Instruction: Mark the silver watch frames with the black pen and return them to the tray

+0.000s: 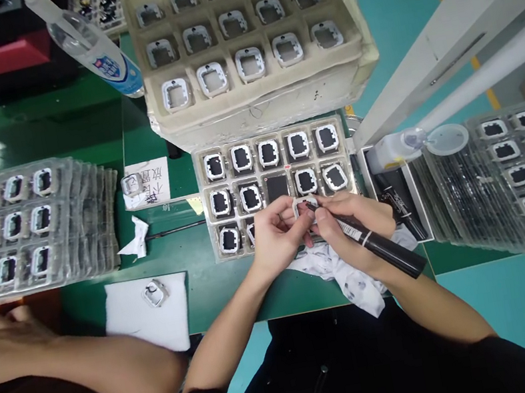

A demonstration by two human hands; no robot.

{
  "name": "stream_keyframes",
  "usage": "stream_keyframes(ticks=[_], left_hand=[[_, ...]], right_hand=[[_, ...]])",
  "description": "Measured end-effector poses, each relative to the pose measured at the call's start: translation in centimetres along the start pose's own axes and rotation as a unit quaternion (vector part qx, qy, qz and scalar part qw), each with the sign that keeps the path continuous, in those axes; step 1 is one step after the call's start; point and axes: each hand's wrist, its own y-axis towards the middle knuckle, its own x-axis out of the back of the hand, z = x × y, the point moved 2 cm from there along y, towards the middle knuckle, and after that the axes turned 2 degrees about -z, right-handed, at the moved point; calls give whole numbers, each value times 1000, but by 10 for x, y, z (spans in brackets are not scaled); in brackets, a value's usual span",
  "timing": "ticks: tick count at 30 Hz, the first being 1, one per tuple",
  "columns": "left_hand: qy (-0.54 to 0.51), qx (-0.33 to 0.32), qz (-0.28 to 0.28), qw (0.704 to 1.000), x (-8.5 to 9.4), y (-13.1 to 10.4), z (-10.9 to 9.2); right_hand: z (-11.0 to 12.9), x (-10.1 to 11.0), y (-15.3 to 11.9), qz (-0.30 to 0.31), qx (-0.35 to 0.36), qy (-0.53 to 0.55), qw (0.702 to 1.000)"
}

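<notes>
My left hand [275,233] pinches a small white square frame [299,207], shaped like a watch case, above the near half of a clear tray [209,223]. My right hand [348,222] grips a black marker pen [378,249], its tip end against the frame. Fingers of both hands partly hide the frame. Several similar white frames with dark centres sit in the tray's pockets; one pocket [277,187] in the middle row holds no frame. Beneath my right hand lies a crumpled, stained white cloth [359,284].
Behind stands a box topped by a beige tray [254,89] of frames, beside a spray bottle [103,58]. Stacked trays rise at left [94,219] and right [459,189]. A co-worker's arm [94,368] is near a white pad [163,322]. Markers [399,206] lie in a box at right.
</notes>
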Motion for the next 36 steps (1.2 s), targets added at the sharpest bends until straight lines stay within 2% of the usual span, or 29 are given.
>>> stream_keyframes(ticks=[8, 16, 30, 36], left_hand=[[50, -109, -40, 992, -2, -4, 7], [123, -123, -57, 983, 4, -5, 8], [220, -211, -63, 950, 10, -6, 10], [248, -216, -70, 942, 12, -6, 12]], right_hand=[[0, 0, -3, 10, 15, -8, 1000], [1, -2, -1, -1, 28, -18, 999], [3, -1, 0, 21, 14, -20, 999], [3, -1, 1, 7, 27, -18, 999]])
